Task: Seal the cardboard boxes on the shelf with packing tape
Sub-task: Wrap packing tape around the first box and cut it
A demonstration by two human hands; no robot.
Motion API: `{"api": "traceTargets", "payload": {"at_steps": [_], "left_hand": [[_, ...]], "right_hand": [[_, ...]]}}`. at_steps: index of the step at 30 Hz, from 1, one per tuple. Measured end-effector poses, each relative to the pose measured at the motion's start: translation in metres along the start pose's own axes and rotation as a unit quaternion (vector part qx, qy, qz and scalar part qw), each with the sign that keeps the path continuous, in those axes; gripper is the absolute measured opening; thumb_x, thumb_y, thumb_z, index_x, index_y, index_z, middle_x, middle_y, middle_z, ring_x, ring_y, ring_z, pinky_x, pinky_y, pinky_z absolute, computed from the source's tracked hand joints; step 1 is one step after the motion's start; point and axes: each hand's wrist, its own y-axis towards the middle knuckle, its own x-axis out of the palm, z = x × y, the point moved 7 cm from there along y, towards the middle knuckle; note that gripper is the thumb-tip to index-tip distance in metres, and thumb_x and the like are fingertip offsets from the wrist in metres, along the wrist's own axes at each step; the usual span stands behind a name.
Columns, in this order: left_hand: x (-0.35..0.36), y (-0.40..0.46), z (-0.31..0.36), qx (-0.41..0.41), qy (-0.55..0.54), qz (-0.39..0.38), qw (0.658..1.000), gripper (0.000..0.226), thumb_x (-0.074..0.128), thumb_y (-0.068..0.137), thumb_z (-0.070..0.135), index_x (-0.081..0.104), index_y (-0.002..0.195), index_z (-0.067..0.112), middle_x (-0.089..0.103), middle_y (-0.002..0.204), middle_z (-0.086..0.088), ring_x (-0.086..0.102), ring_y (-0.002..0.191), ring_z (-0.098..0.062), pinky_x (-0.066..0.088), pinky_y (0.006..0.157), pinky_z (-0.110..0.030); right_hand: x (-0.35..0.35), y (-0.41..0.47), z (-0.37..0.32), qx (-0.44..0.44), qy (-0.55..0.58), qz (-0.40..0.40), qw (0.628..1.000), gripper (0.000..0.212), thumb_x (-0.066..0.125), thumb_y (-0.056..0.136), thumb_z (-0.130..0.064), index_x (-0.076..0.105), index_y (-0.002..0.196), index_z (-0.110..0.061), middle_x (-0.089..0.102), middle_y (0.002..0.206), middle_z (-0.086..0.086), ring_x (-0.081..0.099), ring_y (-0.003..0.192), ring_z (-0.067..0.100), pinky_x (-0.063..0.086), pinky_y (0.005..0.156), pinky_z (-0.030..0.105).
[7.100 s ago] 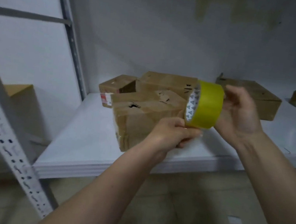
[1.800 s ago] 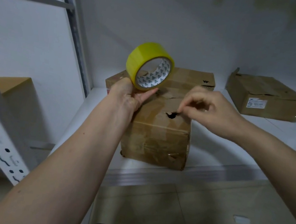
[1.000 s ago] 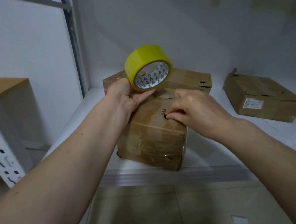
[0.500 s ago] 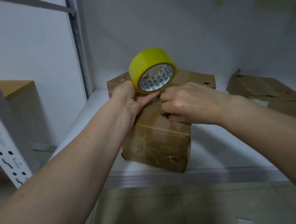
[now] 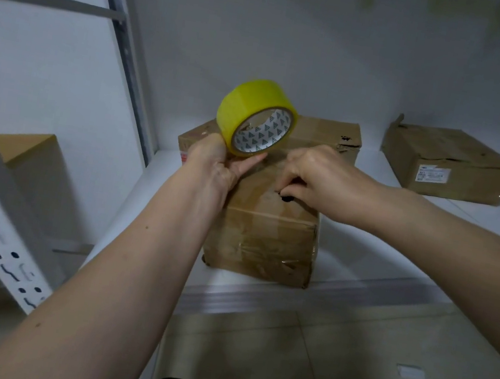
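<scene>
On the white shelf (image 5: 377,268), at its front edge, sits a cardboard box (image 5: 263,240). Over its top, the left hand (image 5: 216,164) grips a yellow tape roll (image 5: 255,118), while the right hand (image 5: 316,177) has curled fingers pressing the lid. Farther right lies another box (image 5: 449,162).
</scene>
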Motion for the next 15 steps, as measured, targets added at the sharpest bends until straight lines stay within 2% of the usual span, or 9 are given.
{"api": "traceTargets", "payload": {"at_steps": [3, 6, 8, 9, 11, 12, 13, 15], "left_hand": [[0.001, 0.000, -0.001, -0.005, -0.008, -0.006, 1.000, 0.025, 0.035, 0.105, 0.006, 0.061, 0.103, 0.003, 0.063, 0.118, -0.020, 0.062, 0.114, -0.040, 0.056, 0.052, -0.046], [0.002, -0.003, -0.003, -0.013, -0.008, -0.011, 1.000, 0.027, 0.036, 0.105, 0.006, 0.059, 0.093, 0.004, 0.063, 0.112, -0.020, 0.061, 0.115, -0.040, 0.055, 0.053, -0.046], [0.003, -0.006, -0.003, -0.015, -0.006, -0.013, 1.000, 0.027, 0.036, 0.105, 0.006, 0.059, 0.091, 0.004, 0.064, 0.106, -0.019, 0.061, 0.116, -0.039, 0.056, 0.053, -0.045], [0.004, -0.008, -0.002, -0.016, -0.004, -0.016, 1.000, 0.028, 0.036, 0.105, 0.006, 0.059, 0.090, 0.004, 0.064, 0.103, -0.018, 0.061, 0.116, -0.039, 0.057, 0.058, -0.045], [0.006, -0.013, -0.003, -0.026, -0.001, -0.026, 0.999, 0.029, 0.035, 0.106, 0.006, 0.059, 0.089, 0.004, 0.063, 0.106, -0.018, 0.060, 0.119, -0.038, 0.055, 0.087, -0.047], [0.007, -0.017, -0.004, -0.036, -0.001, -0.032, 0.999, 0.029, 0.035, 0.106, 0.007, 0.059, 0.089, 0.003, 0.062, 0.110, -0.018, 0.059, 0.120, -0.038, 0.049, 0.098, -0.049], [0.009, -0.021, -0.006, -0.049, 0.001, -0.042, 0.998, 0.029, 0.036, 0.106, 0.007, 0.059, 0.089, 0.002, 0.062, 0.110, -0.018, 0.058, 0.122, -0.037, 0.046, 0.101, -0.049], [0.016, -0.032, -0.012, -0.073, 0.010, -0.075, 0.994, 0.028, 0.037, 0.105, 0.008, 0.060, 0.090, -0.001, 0.065, 0.106, -0.020, 0.056, 0.124, -0.038, 0.050, 0.088, -0.051]], "right_hand": [[-0.004, -0.003, 0.004, 0.055, 0.052, 0.023, 0.997, 0.004, 0.075, 0.080, -0.010, 0.077, 0.082, -0.013, 0.071, 0.081, -0.004, 0.062, 0.075, 0.007, 0.053, 0.079, 0.036], [-0.007, -0.012, -0.001, 0.044, 0.040, 0.043, 0.997, 0.008, 0.075, 0.080, -0.012, 0.077, 0.087, -0.016, 0.074, 0.084, -0.001, 0.067, 0.080, 0.012, 0.053, 0.077, 0.037], [-0.009, -0.018, -0.001, 0.037, 0.041, 0.030, 0.998, 0.010, 0.075, 0.081, -0.015, 0.077, 0.089, -0.020, 0.074, 0.084, -0.004, 0.066, 0.076, 0.006, 0.053, 0.073, 0.028], [-0.010, -0.021, 0.003, 0.054, 0.076, 0.015, 0.996, 0.009, 0.076, 0.081, -0.015, 0.077, 0.087, -0.021, 0.074, 0.082, -0.006, 0.065, 0.072, 0.000, 0.052, 0.071, 0.020], [-0.012, -0.026, 0.014, 0.116, 0.183, 0.014, 0.976, 0.009, 0.078, 0.078, -0.012, 0.074, 0.079, -0.020, 0.073, 0.074, -0.005, 0.065, 0.064, -0.003, 0.051, 0.066, 0.015], [-0.016, -0.028, 0.023, 0.150, 0.217, 0.051, 0.963, 0.010, 0.079, 0.077, -0.013, 0.071, 0.076, -0.018, 0.072, 0.071, -0.003, 0.064, 0.061, -0.001, 0.049, 0.063, 0.016], [-0.023, -0.031, 0.032, 0.183, 0.233, 0.107, 0.949, 0.013, 0.080, 0.076, -0.015, 0.067, 0.078, -0.017, 0.070, 0.072, -0.002, 0.062, 0.060, 0.002, 0.047, 0.060, 0.018], [-0.030, -0.034, 0.043, 0.231, 0.297, 0.172, 0.910, 0.037, 0.082, 0.074, -0.018, 0.058, 0.102, -0.013, 0.067, 0.090, 0.000, 0.062, 0.075, 0.004, 0.050, 0.068, 0.020]]}}
